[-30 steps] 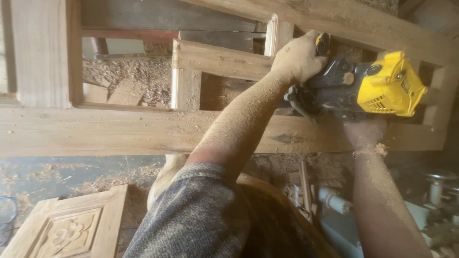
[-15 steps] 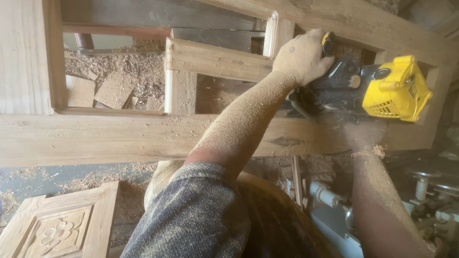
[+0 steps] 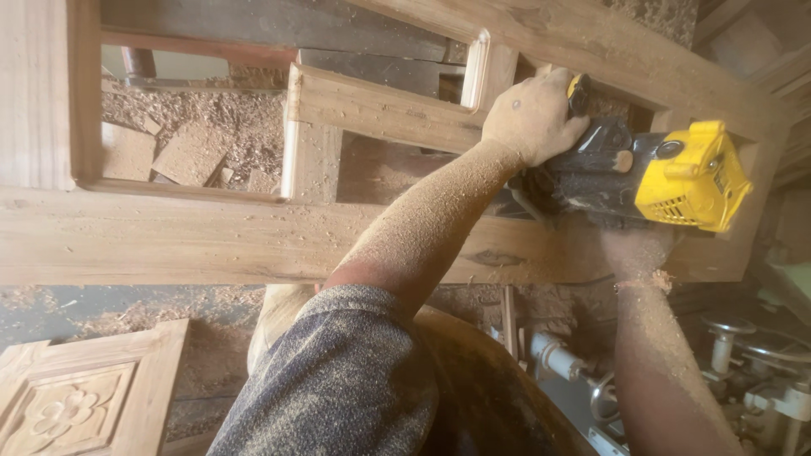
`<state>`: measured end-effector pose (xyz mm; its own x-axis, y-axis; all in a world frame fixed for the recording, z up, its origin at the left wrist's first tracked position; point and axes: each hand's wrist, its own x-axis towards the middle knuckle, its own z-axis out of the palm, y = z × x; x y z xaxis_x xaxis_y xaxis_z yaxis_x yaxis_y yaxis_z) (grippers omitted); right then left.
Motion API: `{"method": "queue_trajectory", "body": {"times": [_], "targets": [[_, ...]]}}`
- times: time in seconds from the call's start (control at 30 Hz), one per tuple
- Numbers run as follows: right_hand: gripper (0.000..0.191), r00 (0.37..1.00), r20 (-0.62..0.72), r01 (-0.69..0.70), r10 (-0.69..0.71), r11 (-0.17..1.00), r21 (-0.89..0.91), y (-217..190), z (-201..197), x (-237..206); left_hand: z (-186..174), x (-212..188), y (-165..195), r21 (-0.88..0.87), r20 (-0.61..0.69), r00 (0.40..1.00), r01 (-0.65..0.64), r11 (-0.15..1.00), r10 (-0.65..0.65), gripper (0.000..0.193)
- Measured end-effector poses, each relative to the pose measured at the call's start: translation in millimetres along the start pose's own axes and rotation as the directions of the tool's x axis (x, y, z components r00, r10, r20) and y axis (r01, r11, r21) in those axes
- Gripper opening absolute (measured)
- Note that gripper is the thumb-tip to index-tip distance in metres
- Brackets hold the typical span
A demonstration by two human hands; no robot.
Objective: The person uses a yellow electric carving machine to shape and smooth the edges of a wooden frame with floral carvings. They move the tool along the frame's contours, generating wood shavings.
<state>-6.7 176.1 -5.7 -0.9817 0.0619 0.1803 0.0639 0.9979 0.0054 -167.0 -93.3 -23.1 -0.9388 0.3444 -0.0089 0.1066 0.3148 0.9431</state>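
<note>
The sawdust-coated left hand (image 3: 534, 118) clamps the front knob of a yellow-and-black handheld power tool (image 3: 642, 177), which rests on a pale wooden door frame (image 3: 211, 241). The right hand (image 3: 635, 247) grips the tool's body from below.

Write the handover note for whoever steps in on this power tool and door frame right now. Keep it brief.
Left hand: on top of the front of the yellow-and-black power tool, pressing it down.
Right hand: under the tool's rear, mostly hidden; grip unclear.
The tool sits on the wooden frame, at its right part, near the short upright.
Done: cannot tell how far the surface is worked; sawdust coats both arms and shavings lie below.
Left: probably the frame's long lower rail leftward, which looks rough.
Nearby: carved floral panel at lower left, metal machine parts at lower right.
</note>
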Motion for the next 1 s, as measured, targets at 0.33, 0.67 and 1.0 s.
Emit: {"method": "queue_trajectory", "body": {"times": [0.33,0.67,1.0], "targets": [[0.065,0.986,-0.097,0.109,-0.14,0.957,-0.267,24.0,15.2,-3.7,12.3,2.8,-3.3,-0.038,0.053,0.998,0.035,0.999,-0.033,0.039],[0.05,0.999,-0.002,0.049,-0.05,0.998,-0.041,37.2,21.0,-4.0,24.0,9.7,-5.2,0.0,0.052,0.999,0.011,1.0,-0.011,0.043],[0.046,0.985,-0.025,0.168,-0.174,0.974,-0.151,70.9,39.3,-1.7,39.5,13.7,-14.1,-0.095,0.001,1.0,-0.031,0.995,0.031,0.036]]}}
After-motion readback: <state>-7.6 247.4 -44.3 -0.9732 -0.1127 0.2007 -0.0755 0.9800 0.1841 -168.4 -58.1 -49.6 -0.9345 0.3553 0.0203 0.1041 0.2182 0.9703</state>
